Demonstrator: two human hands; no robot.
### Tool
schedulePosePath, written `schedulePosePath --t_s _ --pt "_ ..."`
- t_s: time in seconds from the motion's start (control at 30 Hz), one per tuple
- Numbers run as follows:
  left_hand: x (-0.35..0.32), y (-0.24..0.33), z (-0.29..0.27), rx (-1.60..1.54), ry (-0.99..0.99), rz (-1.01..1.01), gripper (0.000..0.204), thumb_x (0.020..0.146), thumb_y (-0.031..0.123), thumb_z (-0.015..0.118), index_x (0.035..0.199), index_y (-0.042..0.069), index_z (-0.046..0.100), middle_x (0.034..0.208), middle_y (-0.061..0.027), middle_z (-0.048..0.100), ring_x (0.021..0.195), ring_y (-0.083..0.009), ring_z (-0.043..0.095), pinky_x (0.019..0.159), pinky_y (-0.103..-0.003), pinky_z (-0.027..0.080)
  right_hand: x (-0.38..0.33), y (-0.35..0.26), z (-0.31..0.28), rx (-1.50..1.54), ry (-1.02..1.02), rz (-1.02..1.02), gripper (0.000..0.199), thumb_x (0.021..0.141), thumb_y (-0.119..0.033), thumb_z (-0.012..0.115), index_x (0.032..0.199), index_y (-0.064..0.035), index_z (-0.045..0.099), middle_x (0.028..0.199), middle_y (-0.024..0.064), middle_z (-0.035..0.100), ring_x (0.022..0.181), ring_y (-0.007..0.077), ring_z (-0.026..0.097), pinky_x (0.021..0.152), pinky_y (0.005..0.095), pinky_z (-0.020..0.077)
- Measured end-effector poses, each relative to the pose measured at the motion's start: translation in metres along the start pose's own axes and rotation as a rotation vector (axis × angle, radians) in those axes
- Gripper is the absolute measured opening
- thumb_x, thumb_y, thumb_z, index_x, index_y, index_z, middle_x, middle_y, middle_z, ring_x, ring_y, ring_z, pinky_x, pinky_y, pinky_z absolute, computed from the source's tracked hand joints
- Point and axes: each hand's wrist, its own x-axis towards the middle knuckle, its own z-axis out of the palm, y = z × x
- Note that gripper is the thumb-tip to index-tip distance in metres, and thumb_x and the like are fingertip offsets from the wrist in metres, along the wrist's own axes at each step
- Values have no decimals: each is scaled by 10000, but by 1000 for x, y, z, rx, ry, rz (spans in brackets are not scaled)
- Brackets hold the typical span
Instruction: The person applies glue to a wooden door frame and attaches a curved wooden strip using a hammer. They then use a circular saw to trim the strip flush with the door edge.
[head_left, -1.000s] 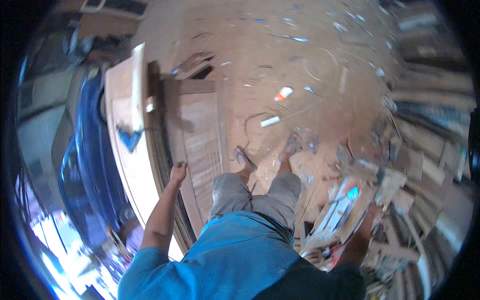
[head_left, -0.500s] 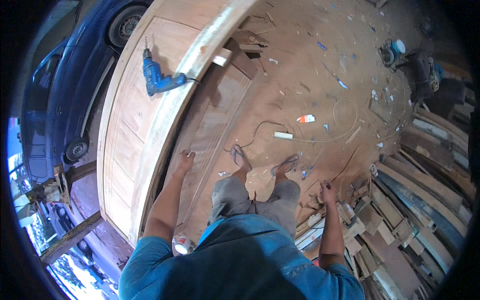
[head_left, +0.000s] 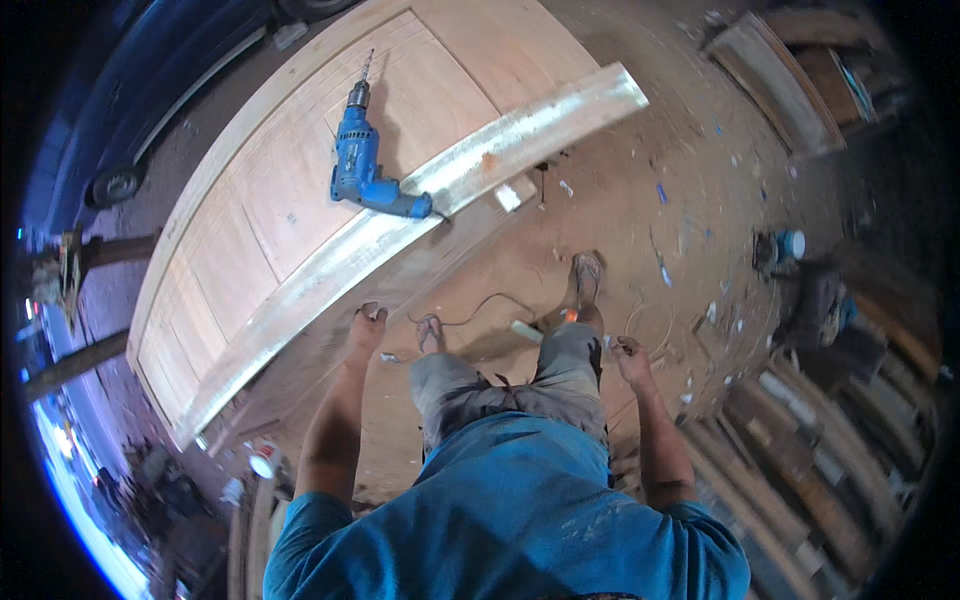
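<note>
Two hands hang low beside the person's legs, and neither grips a tool. The left hand (head_left: 367, 325), fingers curled loosely, rests at or just off the near edge of the wooden door panel (head_left: 300, 190); contact is hard to confirm from this height. The right hand (head_left: 630, 352) is half-closed near the right knee, and whether it pinches something small I cannot tell. A blue electric drill (head_left: 365, 170) lies on the panel, touching the long pale plank (head_left: 450, 180) that crosses it (its bit points away from the person). To work well here, steady the panel edge with a flat palm, and mind the cord (head_left: 480, 305) trailing on the floor near the sandalled feet.
</note>
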Motion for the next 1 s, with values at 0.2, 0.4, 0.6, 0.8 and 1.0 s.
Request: schedulePosePath --t_s 0.2,0.4,0.6,0.8,1.0 --pt "17 151 95 -246 168 67 422 927 312 654 1233 23 622 1194 -246 652 1087 -405 650 929 -456 519 221 -87 -49 -217 -320 -212 430 891 -242 708 1230 13 635 1024 170 706 898 240 679 850 344 528" --pt "90 243 199 123 265 123 440 931 296 635 1269 19 586 1240 -242 620 1155 -403 588 995 -484 462 389 -240 43 -449 -377 -846 591 897 -329 676 1357 10 527 1330 310 548 1279 434 503 1049 490 422" --pt "150 285 228 222 424 312 430 925 283 645 1241 -5 594 1192 -248 628 1105 -423 593 964 -503 468 481 -275 111 -590 -305 -1294 479 955 -251 608 1351 6 526 1377 255 532 1296 401 486 1088 474 376" --pt "163 304 236 205 533 408 422 920 271 656 1213 -28 601 1144 -253 635 1055 -444 598 932 -522 474 513 -246 131 -415 -325 -1235 483 985 -228 560 1405 -3 482 1420 240 503 1332 395 452 1118 473 340" --pt "102 315 247 44 681 218 493 923 299 665 1252 -55 570 1198 -276 603 1115 -449 565 962 -529 450 435 -228 115 165 -305 -730 469 1047 -265 480 1380 63 488 1388 216 546 1310 345 485 1132 445 337"
